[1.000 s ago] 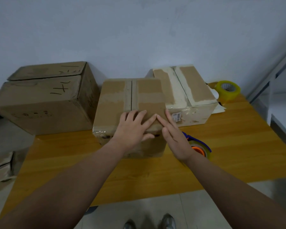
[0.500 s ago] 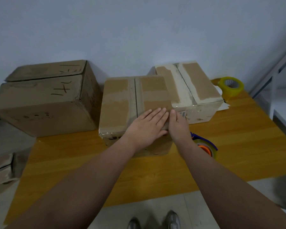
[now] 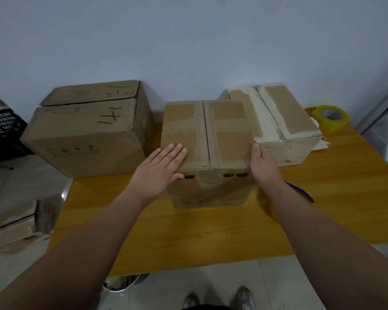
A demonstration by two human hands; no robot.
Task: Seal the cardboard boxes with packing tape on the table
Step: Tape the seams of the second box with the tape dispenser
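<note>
Left grip (image 3: pixel 159 173): open, fingers straight and flat on the top of the middle box (image 3: pixel 229 144) at its near left corner, thumb on the front face just under the edge.
Right grip (image 3: pixel 263 164): open, laid flat against the middle box's upper right edge, fingers pointing away from the person.
Middle box: stands on the wooden surface (image 3: pixel 345 186) between the two grips, flaps closed, strips of tape crossing over the centre seam.
Right box (image 3: pixel 276 113): just beside the middle one, farther back, with pale tape marks along its top seam.
Left box (image 3: pixel 87 130): larger, to the left, with black pen marks on top.
Yellow tape roll (image 3: pixel 332 118): at the far right corner of the surface.
Tape dispenser (image 3: pixel 300 193): near the box, partly hidden under the right forearm.
Black crate (image 3: pixel 0 133): at the left edge of view.
</note>
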